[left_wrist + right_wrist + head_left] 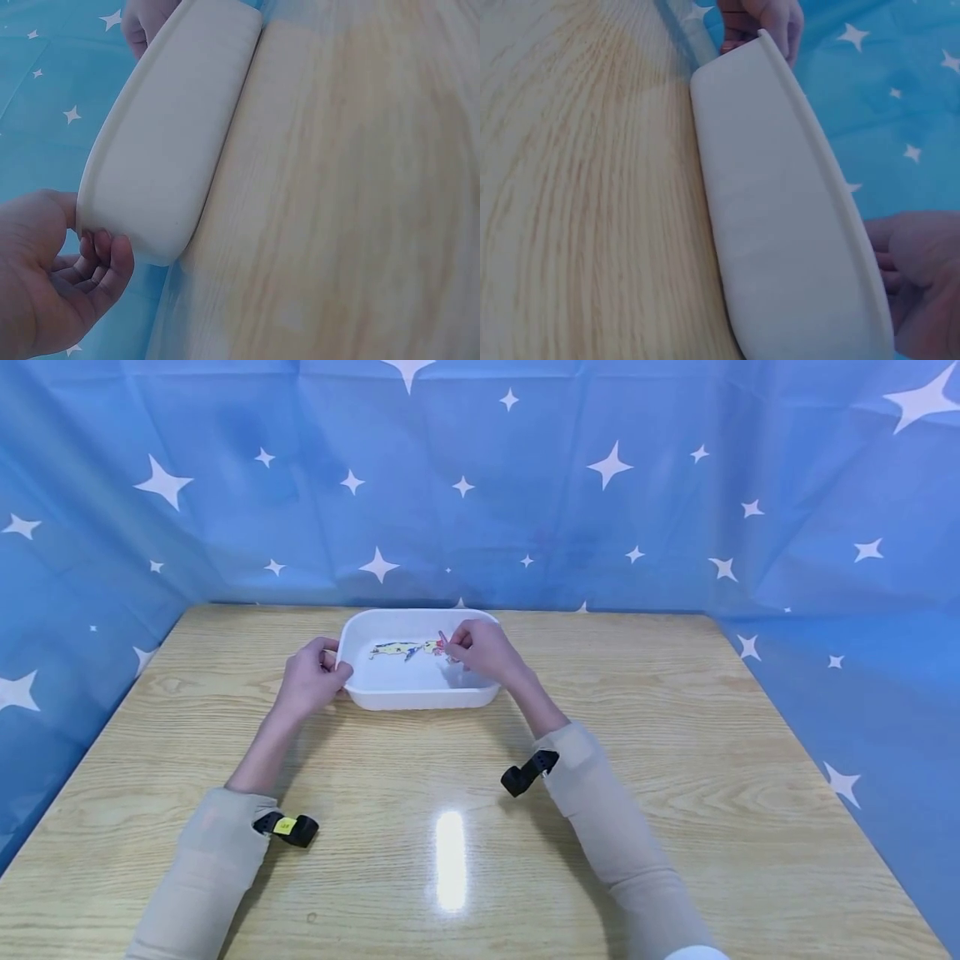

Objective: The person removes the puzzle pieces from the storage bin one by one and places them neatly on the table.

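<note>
A white plastic basin [420,700] with a raised rim stands on the table near its far edge. At its left end my left hand [311,678] grips the rim, thumb at the near side and curled fingers against the outer wall. Flat, colourful pieces [397,649] in yellow and blue lie in a row on the basin's floor. My right hand [483,649] reaches over the right end into the basin, its fingertips pinching a small pink-red piece [442,639]. In the right wrist view the basin's wall hides those fingertips.
The wood-grained table [420,777] extends in front of the basin and to both sides. A blue curtain with white stars [480,527] hangs right behind the table's far edge. Black wrist cameras [528,772] sit on both sleeves.
</note>
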`<state>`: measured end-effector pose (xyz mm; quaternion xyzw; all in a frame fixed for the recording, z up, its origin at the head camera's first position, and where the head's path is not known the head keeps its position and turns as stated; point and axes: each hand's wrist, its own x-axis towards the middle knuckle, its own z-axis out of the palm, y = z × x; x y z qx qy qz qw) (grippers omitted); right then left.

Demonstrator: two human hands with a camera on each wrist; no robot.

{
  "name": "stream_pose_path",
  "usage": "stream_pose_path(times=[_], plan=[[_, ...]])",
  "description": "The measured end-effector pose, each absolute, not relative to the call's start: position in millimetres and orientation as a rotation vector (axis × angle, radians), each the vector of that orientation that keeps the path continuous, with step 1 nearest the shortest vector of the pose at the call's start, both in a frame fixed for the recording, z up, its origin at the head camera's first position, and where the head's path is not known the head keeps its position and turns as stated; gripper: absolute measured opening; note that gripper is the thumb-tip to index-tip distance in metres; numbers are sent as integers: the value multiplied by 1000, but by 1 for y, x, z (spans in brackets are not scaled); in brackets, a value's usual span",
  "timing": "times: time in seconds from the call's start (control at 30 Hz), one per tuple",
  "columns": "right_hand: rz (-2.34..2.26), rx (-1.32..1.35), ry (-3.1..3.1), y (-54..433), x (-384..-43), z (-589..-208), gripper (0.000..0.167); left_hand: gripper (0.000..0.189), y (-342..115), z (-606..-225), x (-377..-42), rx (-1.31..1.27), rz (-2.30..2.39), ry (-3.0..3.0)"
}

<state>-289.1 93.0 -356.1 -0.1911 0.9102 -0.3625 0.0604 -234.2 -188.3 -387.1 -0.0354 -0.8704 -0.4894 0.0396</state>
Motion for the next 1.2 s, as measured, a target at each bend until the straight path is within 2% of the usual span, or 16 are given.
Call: stream_pose_path(times=[0.8,1.2], plan=[[-1161,-493,2776,136,-291,-338,21,43,-190,-387,-234,-102,-1524,-2675],[-1221,-346,2813,180,-302,-350,31,43,-190,-386,-233,-113,-1517,-2684]])
